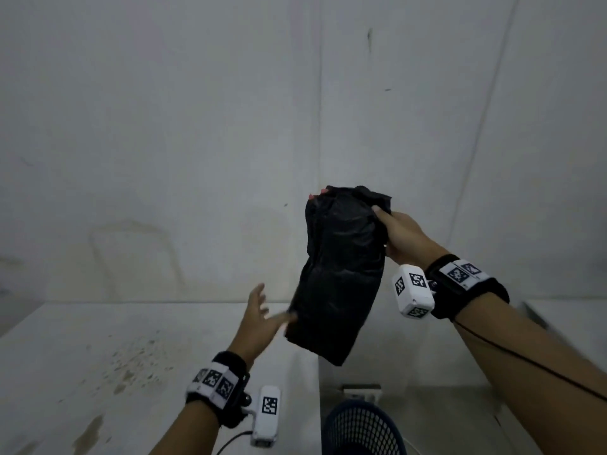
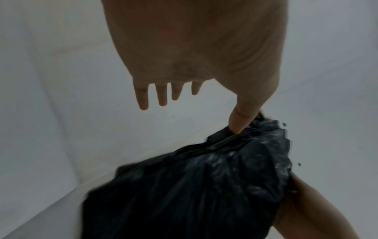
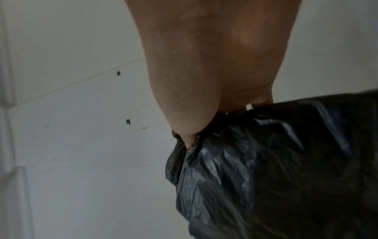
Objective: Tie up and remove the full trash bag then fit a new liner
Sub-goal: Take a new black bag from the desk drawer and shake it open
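A black plastic trash bag (image 1: 338, 274), limp and partly folded, hangs in the air in front of a white wall. My right hand (image 1: 394, 234) grips it near its top edge, fingers wrapped behind the plastic; in the right wrist view the hand (image 3: 204, 80) pinches the bunched bag (image 3: 276, 169). My left hand (image 1: 259, 313) is spread with straight fingers beside the bag's lower left corner. In the left wrist view its thumb (image 2: 241, 119) touches a fold of the bag (image 2: 194, 186). A dark blue mesh bin (image 1: 361, 428) stands below, with no liner visible in it.
A white stained ledge (image 1: 98, 356) runs along the wall at lower left. Beside it, a vertical wall edge (image 1: 319, 372) drops towards the bin. A small white fitting (image 1: 361, 390) sits just behind the bin. My right forearm (image 2: 317, 210) shows in the left wrist view.
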